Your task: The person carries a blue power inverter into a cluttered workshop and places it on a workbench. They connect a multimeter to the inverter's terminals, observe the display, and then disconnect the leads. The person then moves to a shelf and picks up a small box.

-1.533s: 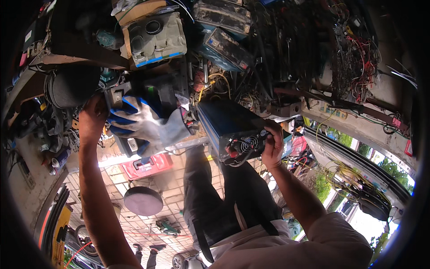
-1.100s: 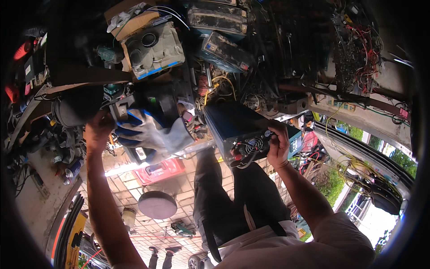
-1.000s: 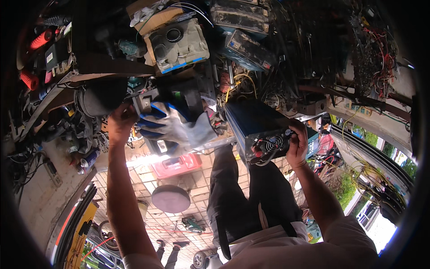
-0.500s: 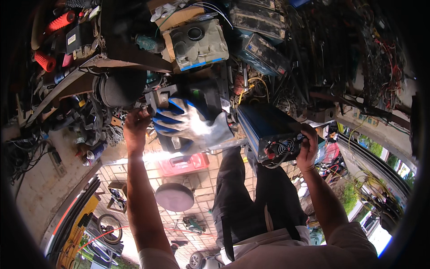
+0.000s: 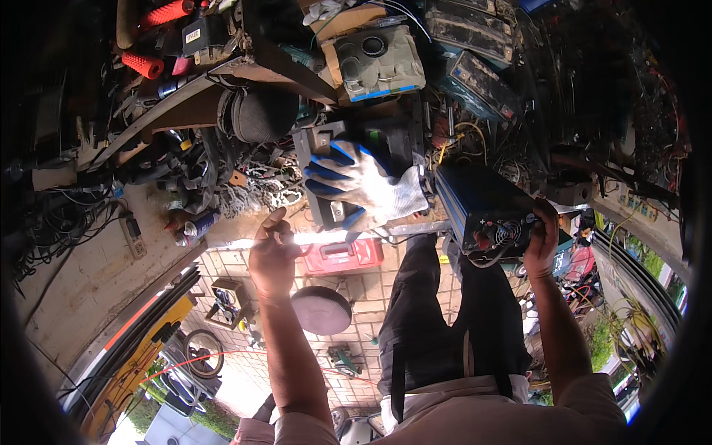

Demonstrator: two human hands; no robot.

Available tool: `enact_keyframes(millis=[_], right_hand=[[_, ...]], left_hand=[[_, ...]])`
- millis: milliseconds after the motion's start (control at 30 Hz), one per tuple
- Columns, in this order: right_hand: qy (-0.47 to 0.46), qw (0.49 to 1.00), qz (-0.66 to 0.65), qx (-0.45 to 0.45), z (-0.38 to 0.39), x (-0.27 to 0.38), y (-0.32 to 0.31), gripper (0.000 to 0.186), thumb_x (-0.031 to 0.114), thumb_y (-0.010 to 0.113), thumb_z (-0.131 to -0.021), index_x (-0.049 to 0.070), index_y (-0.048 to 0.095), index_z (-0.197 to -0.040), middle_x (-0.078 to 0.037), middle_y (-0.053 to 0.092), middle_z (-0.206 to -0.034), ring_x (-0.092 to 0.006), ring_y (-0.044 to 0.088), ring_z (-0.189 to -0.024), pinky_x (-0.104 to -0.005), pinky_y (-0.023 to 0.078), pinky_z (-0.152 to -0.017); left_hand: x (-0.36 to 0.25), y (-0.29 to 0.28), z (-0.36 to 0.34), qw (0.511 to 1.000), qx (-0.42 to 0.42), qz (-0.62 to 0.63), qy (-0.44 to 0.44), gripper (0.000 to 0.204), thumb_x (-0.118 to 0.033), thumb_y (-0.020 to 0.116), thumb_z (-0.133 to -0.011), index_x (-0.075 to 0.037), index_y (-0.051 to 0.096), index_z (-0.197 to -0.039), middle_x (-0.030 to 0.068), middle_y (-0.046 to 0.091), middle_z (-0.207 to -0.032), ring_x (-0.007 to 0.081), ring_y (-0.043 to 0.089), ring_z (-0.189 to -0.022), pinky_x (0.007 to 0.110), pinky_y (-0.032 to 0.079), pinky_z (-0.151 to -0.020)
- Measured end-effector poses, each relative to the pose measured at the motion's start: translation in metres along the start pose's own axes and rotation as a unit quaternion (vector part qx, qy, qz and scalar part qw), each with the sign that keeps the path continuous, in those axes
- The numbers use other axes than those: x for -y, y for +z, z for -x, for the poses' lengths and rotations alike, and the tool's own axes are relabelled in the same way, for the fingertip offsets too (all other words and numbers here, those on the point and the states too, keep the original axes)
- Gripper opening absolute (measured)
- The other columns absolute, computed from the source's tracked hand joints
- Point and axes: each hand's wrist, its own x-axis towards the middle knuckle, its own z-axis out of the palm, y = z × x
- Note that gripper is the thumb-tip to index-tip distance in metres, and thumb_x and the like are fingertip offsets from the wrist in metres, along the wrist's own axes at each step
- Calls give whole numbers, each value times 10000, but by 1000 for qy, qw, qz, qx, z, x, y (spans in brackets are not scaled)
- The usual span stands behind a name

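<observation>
Now 1 right hand (image 5: 541, 241) grips 1 black box (image 5: 486, 208).

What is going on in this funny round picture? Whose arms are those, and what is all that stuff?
A camera on a person's head looks down, and its lens bends everything round. The two arms are that person's own. The left hand is open and empty, just beside a blue and white work glove lying on a dark grey device. The right hand grips the end of a blue metal box with a little fan grille. Both sit on a workbench piled with wires and old parts.
</observation>
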Motion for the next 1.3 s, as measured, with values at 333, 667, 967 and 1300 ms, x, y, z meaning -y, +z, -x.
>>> enact_keyframes(millis=[333, 667, 967, 1300], right_hand=[[-16, 999, -45, 0, -3, 3, -2, 239, 84, 457, -873, 11, 558, -1077, -164, 561, -1133, -324, 528, -1063, -394, 405, -942], [-17, 994, -107, 21, 2, -9, -8, 302, 241, 436, -955, -2, 557, -1088, -196, 506, -1198, -354, 491, -1105, -414, 378, -970], [-4, 987, -162, 23, 2, -15, -10, 324, 265, 425, -972, -7, 573, -1066, -190, 499, -1218, -335, 488, -1117, -394, 382, -971], [41, 988, -146, 41, -6, -25, -47, 177, 168, 511, -939, -4, 552, -957, -153, 556, -946, -301, 547, -873, -368, 450, -779]], left_hand=[[1, 35, 28, 997, 37, 62, -40, 465, -194, 556, -823, 65, 518, -1207, -22, 464, -817, 67, 396, -634, 180, 325, -546], [96, 197, 115, 966, 5, -253, -43, 457, 17, 795, -712, -38, 539, -1087, -48, 544, -799, 8, 438, -656, 156, 364, -563], [116, 240, 109, 891, -29, -416, 178, 218, -54, 663, -848, -6, 595, -1049, 22, 564, -791, 61, 456, -585, 217, 366, -522], [125, 262, 98, 828, -19, -509, 235, 341, -7, 696, -804, -48, 581, -1122, 97, 629, -885, 208, 618, -736, 304, 513, -614]])
